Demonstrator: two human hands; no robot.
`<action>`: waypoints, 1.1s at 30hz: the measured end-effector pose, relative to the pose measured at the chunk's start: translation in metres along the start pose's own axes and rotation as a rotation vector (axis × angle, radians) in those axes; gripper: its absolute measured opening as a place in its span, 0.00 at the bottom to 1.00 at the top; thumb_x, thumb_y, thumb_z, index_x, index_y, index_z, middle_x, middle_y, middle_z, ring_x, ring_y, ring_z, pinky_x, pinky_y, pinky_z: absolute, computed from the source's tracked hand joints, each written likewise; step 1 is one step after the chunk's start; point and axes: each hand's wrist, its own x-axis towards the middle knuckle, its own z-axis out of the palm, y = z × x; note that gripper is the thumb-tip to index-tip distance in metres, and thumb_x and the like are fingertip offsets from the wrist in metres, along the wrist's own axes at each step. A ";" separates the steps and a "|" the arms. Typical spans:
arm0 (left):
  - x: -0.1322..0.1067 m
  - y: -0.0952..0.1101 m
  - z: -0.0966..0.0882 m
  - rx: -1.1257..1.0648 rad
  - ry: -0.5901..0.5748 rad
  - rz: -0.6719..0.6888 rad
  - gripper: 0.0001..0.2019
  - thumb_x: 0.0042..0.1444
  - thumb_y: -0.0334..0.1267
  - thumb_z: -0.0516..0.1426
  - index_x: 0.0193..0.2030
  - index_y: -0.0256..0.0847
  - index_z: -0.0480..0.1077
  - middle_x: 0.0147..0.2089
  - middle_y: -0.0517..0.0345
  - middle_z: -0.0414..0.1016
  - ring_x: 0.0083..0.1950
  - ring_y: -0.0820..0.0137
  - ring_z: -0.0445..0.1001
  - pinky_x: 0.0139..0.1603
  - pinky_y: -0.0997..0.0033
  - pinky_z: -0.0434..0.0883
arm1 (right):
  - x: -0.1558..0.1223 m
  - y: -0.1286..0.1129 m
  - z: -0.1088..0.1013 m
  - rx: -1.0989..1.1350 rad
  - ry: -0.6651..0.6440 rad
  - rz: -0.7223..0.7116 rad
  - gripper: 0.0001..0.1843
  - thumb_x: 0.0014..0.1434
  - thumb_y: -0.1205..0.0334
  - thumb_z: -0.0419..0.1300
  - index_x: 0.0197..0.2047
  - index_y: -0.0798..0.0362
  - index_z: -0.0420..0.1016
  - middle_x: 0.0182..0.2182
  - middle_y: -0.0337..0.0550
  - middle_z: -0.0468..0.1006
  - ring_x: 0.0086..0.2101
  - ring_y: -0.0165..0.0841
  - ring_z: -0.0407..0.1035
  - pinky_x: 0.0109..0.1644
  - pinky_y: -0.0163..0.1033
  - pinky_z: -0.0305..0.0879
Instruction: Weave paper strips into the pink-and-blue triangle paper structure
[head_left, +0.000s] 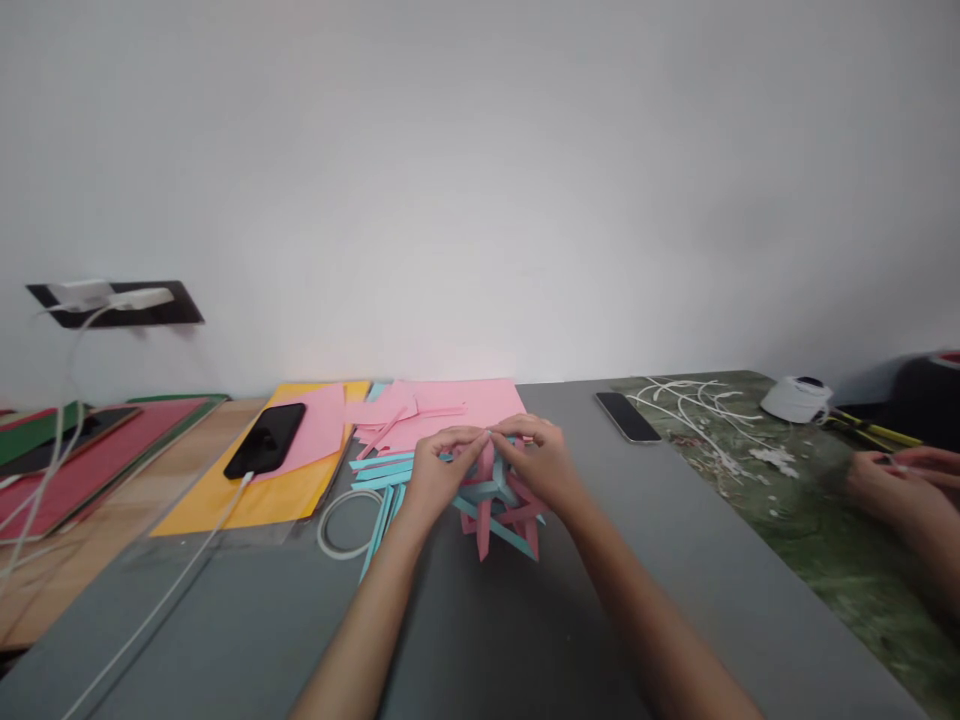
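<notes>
A woven ball-like structure of pink and light blue folded paper strips (484, 525) sits on the grey table in front of me. My left hand (444, 465) and my right hand (538, 460) meet at its top, thumbs and fingertips pinched close together. A small whitish bit shows between the fingertips; I cannot make out whether it is tape or a strip's end. Left of the structure lie several light blue paper strips (386, 470), beside a white tape roll (324, 530) flat on the table.
Pink paper sheets (480, 395) lie at the back. Left are a yellow envelope-like sheet (202, 505) and a charging black phone (266, 440). Another phone (628, 416) is right. Beyond it lie white cords (694, 410), a white round object (795, 400) and another person's hands (896, 490).
</notes>
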 end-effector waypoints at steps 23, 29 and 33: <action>-0.010 0.023 0.002 0.593 0.120 0.199 0.08 0.48 0.36 0.60 0.37 0.43 0.75 0.39 0.53 0.78 0.44 0.63 0.72 0.47 0.59 0.67 | -0.002 -0.009 0.002 -0.047 0.137 -0.039 0.03 0.50 0.61 0.62 0.26 0.49 0.77 0.28 0.42 0.80 0.35 0.36 0.73 0.46 0.45 0.63; -0.008 0.010 0.006 0.407 0.123 0.136 0.08 0.49 0.35 0.58 0.37 0.40 0.75 0.39 0.51 0.78 0.41 0.65 0.74 0.45 0.63 0.70 | -0.003 -0.003 0.008 0.005 0.108 -0.018 0.05 0.51 0.60 0.61 0.26 0.49 0.76 0.29 0.42 0.80 0.33 0.35 0.73 0.44 0.43 0.64; -0.008 0.012 0.007 0.332 0.105 0.155 0.07 0.51 0.34 0.57 0.37 0.41 0.75 0.38 0.53 0.78 0.39 0.67 0.74 0.43 0.66 0.70 | -0.004 0.000 0.010 -0.007 0.137 0.000 0.04 0.50 0.59 0.62 0.26 0.48 0.76 0.30 0.42 0.80 0.35 0.37 0.73 0.46 0.44 0.63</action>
